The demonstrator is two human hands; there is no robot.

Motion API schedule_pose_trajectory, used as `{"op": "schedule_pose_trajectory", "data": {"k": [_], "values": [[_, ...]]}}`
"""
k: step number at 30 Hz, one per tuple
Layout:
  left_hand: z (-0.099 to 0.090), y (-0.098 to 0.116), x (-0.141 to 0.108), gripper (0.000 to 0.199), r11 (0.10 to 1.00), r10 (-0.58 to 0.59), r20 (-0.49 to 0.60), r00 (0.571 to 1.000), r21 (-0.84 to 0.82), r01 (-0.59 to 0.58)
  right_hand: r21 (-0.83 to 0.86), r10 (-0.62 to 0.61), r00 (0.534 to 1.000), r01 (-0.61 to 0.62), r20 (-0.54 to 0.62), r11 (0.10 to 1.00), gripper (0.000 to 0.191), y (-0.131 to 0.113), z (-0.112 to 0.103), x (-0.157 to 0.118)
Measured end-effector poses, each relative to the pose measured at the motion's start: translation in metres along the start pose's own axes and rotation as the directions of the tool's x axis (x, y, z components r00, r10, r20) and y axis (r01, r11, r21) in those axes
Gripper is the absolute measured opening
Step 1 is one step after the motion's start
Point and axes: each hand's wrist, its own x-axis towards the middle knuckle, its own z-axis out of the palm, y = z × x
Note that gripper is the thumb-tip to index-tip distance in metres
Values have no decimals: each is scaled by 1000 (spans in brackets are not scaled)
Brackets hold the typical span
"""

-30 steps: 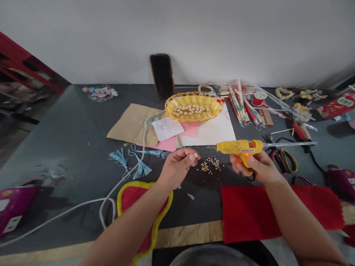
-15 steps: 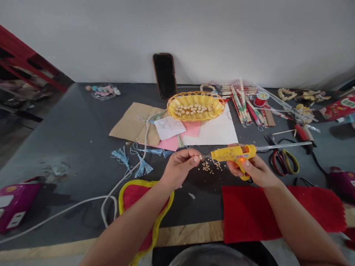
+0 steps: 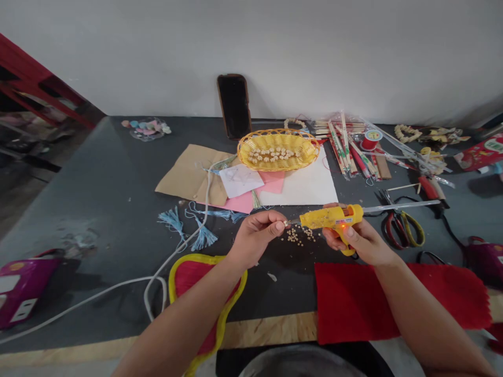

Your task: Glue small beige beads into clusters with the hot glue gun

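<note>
My right hand (image 3: 359,241) is wrapped round a yellow hot glue gun (image 3: 328,217), its orange light lit and a clear glue stick (image 3: 401,207) jutting from the back. The nozzle points left at my left hand (image 3: 259,233), which pinches a tiny pale bead (image 3: 286,223) between thumb and forefinger. Whether the tip touches the bead I cannot tell. Under the gun, loose small beads (image 3: 296,236) lie scattered on the dark table. Behind them stands a yellow woven basket (image 3: 251,145) holding several small bead clusters (image 3: 275,155).
Blue tassels (image 3: 204,238) and a white cord (image 3: 176,251) lie at left. Scissors (image 3: 403,228) and packed sticks (image 3: 341,146) are at right. Red felt (image 3: 353,298) and a yellow-edged red piece (image 3: 196,277) lie in front. A phone (image 3: 234,107) leans on the wall.
Both hands stay almost still, with the bead held at the glue gun's nozzle. The whole view has shifted very slightly.
</note>
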Motion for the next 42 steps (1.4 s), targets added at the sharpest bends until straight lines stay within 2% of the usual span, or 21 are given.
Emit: {"op": "schedule_pose_trajectory", "data": {"k": [11, 28, 42], "values": [[1, 0, -1, 22, 1000, 2, 2, 1000, 5, -2, -4, -5, 1000, 5, 30, 1000, 36, 1, -1, 0], [-1, -2, 0, 21, 1000, 3, 10, 1000, 19, -3, -77, 45, 999, -46, -13, 996, 48, 0, -2, -1], [-1, -2, -1, 19, 1000, 9, 24, 1000, 7, -9, -43, 35, 999, -35, -7, 998, 41, -1, -2, -1]]}}
